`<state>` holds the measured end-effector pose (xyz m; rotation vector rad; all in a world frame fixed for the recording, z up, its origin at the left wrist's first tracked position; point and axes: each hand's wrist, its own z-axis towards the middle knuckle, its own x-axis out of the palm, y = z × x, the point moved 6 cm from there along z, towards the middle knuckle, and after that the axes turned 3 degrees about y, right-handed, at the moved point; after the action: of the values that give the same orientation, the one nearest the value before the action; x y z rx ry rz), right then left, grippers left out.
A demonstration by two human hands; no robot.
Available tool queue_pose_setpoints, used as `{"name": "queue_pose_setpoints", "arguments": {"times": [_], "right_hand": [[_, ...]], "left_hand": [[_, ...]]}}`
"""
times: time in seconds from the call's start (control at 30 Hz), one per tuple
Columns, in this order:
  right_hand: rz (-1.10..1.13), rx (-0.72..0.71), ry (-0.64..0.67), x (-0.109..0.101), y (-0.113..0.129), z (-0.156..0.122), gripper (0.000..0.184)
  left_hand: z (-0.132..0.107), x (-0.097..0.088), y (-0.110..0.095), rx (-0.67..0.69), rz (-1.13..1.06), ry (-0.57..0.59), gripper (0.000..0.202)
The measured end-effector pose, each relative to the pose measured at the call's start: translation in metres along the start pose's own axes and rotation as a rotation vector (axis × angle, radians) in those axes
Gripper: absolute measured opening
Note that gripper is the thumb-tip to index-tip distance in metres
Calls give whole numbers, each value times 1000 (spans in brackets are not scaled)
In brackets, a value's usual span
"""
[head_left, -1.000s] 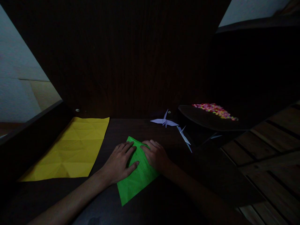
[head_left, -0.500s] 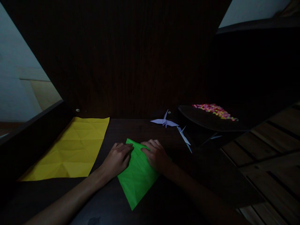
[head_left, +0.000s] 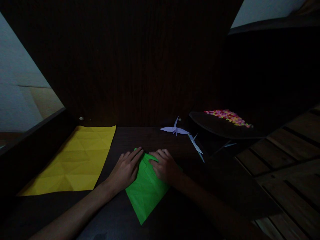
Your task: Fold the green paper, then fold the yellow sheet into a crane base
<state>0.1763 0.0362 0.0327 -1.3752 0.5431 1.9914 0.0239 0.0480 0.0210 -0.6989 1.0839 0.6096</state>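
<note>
A green sheet of origami paper (head_left: 148, 190) lies on the dark wooden table, a point towards me and its far edge folded over. My left hand (head_left: 126, 168) rests on its upper left side, fingers stretched out along the far corner and pressing it flat. On the upper right side, my right hand (head_left: 163, 166) has its fingers curled over the folded edge, thumb bent against the paper. Beyond the hands sits a purple paper crane (head_left: 175, 129) with spread wings. A pale blue paper crane (head_left: 195, 144) is just right of it.
A creased yellow paper sheet (head_left: 82, 156) lies at the left, beside a raised dark side board (head_left: 32, 138). To the right, a curved dark shelf (head_left: 215, 128) bears a heap of small colourful pieces (head_left: 228, 116). A tall dark panel (head_left: 140, 63) stands behind the table.
My left fingers have straightened and slid up to the far corner of the green paper. My right hand has barely shifted on the folded edge.
</note>
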Motion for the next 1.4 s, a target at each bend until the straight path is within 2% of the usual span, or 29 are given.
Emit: {"name": "queue_pose_setpoints", "arguments": {"times": [0.17, 0.27, 0.67, 0.9, 1.1, 1.4], "right_hand": [[35, 18, -72, -6, 5, 2, 11], [29, 23, -97, -8, 8, 2, 15], [-2, -15, -74, -6, 13, 1, 19], [-53, -65, -55, -4, 21, -1, 28], [-75, -76, -56, -3, 26, -3, 34], [-74, -45, -51, 1, 31, -2, 31]], "left_hand": [[-1, 1, 0, -14, 21, 19, 57], [0, -2, -2, -3, 31, 10, 54], [2, -6, -6, 46, -19, -51, 44], [2, -5, -5, 47, -16, -55, 41], [1, -2, -3, 52, 19, -55, 40], [0, 2, 0, 54, 58, -46, 46]]}}
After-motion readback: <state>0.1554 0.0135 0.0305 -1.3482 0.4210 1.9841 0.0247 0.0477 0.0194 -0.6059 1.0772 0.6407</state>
